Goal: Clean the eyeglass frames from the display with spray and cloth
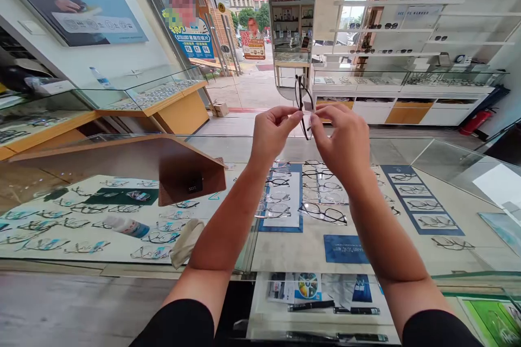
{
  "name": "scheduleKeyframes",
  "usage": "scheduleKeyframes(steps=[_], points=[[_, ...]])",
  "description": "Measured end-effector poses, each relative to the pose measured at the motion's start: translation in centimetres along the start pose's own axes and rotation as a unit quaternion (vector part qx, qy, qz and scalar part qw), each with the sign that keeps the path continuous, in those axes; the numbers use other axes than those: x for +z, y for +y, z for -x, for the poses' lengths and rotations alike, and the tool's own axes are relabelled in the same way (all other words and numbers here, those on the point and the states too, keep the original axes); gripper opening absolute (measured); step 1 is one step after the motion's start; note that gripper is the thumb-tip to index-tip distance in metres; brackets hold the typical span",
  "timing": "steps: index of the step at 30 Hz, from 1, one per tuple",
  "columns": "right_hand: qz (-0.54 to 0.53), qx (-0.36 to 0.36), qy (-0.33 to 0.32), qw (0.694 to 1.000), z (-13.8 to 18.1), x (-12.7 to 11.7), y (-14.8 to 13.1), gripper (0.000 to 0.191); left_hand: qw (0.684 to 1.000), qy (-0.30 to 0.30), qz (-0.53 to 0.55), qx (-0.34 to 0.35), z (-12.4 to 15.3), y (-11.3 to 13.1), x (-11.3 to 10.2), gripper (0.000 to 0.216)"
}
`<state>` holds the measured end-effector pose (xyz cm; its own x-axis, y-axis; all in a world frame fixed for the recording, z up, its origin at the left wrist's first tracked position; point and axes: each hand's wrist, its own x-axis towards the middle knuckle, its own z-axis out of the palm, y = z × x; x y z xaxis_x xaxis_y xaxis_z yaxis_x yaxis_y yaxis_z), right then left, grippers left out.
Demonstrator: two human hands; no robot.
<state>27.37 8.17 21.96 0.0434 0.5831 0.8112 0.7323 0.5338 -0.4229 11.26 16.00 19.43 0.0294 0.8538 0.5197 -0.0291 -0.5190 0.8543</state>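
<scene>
I hold a pair of dark-framed glasses [302, 98] up in front of me, above the glass display counter [431, 152]. My left hand [272, 133] pinches the frame from the left with thumb and forefinger. My right hand [344, 141] pinches it from the right, fingers curled. The frame stands on edge between the two hands, its arms pointing up. Below my hands, rows of eyeglass frames [321, 211] lie on blue and white display mats inside the counter.
A folded cloth [185, 241] and a small spray bottle [126, 226] lie on the counter at left, near a brown angled stand [179, 171]. More glass cases stand left and right, an oval mirror [291, 21] ahead, and pens [311, 306] lie on the lower shelf.
</scene>
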Motion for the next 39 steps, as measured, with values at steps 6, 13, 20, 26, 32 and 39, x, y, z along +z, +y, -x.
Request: scheduleKeyframes(steps=[6,13,20,26,32,39], points=[[-0.017,0.032,0.000,0.999,-0.5,-3.5,0.6,0.041,0.904,-0.159,-0.395,0.045,-4.8,-5.6,-2.9,0.016],[-0.027,0.008,-0.004,1.000,-0.5,-5.2,-0.3,0.063,0.691,-0.315,-0.649,-0.046,-7.5,-11.9,-4.9,0.020],[-0.065,-0.057,0.006,0.996,-0.1,-5.7,-0.6,0.075,0.648,-0.344,-0.674,-0.082,-7.3,-15.2,-5.6,0.026],[-0.092,-0.069,0.042,0.992,0.0,-5.6,-1.1,0.070,0.640,-0.364,-0.670,-0.097,-6.8,-15.6,-5.2,0.025],[-0.168,-0.092,0.107,0.976,1.0,-4.9,-2.5,0.068,0.656,-0.311,-0.681,-0.095,-5.5,-13.0,-4.9,0.027],[-0.121,-0.171,0.079,0.975,3.4,-3.7,-4.5,0.069,0.745,-0.244,-0.621,0.020,8.4,-4.7,-2.5,0.040]])
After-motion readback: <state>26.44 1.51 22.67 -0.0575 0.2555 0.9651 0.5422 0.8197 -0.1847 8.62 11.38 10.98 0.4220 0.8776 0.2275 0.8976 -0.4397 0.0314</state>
